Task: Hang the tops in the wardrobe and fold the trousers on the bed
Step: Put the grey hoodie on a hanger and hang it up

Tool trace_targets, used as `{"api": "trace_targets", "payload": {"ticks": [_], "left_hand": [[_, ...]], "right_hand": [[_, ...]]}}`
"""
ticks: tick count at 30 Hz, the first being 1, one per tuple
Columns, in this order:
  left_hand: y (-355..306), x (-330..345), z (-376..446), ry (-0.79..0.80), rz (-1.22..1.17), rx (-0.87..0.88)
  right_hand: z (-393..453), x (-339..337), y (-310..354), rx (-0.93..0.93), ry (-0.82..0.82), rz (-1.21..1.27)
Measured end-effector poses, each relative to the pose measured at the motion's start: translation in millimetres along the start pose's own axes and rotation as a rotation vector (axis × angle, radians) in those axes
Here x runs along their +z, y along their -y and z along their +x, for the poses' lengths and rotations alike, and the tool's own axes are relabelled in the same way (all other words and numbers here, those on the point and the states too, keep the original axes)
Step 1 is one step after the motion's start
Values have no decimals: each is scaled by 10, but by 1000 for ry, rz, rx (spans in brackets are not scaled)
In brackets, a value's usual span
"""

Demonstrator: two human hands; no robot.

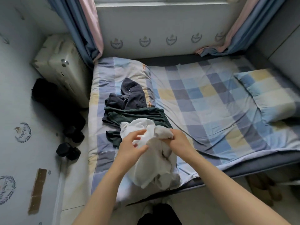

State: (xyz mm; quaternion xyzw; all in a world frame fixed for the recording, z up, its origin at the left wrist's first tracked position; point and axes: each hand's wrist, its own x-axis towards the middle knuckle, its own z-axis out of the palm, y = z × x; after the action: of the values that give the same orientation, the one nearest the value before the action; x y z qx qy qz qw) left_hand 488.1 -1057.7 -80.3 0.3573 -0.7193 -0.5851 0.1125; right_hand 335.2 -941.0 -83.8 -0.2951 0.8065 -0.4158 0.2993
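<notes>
A crumpled white garment (155, 166) lies at the near left edge of the bed (203, 101). My right hand (178, 140) is shut on a bunched fold of it. My left hand (131, 146) pinches its white cloth from the left, fingers partly apart. Just beyond the white garment a dark green garment (129, 116) lies spread on the bed. Behind that sits a rumpled dark grey garment (128, 96). I cannot tell which pieces are tops or trousers. No wardrobe is in view.
A checked pillow (269, 93) lies at the right of the bed. Black dumbbells (68, 151) and a black bag (47, 95) sit on the floor to the left, beside a white suitcase-like case (63, 67). Curtains (87, 30) hang at both far corners.
</notes>
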Motion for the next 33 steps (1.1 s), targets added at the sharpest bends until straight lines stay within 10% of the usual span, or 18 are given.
{"api": "trace_targets", "payload": {"ticks": [8, 13, 20, 27, 33], "left_hand": [[623, 1, -134, 345, 184, -207], [391, -34, 25, 20, -18, -117], [-971, -124, 239, 39, -305, 111], [-2039, 664, 225, 290, -266, 208], [-2500, 1650, -186, 633, 50, 416]], "right_hand": [[-230, -364, 486, 47, -169, 444], [-310, -841, 614, 106, -407, 585], [-514, -1494, 162, 185, -653, 389], [-1116, -1790, -93, 243, -665, -110], [-1540, -1624, 44, 119, -430, 139]]}}
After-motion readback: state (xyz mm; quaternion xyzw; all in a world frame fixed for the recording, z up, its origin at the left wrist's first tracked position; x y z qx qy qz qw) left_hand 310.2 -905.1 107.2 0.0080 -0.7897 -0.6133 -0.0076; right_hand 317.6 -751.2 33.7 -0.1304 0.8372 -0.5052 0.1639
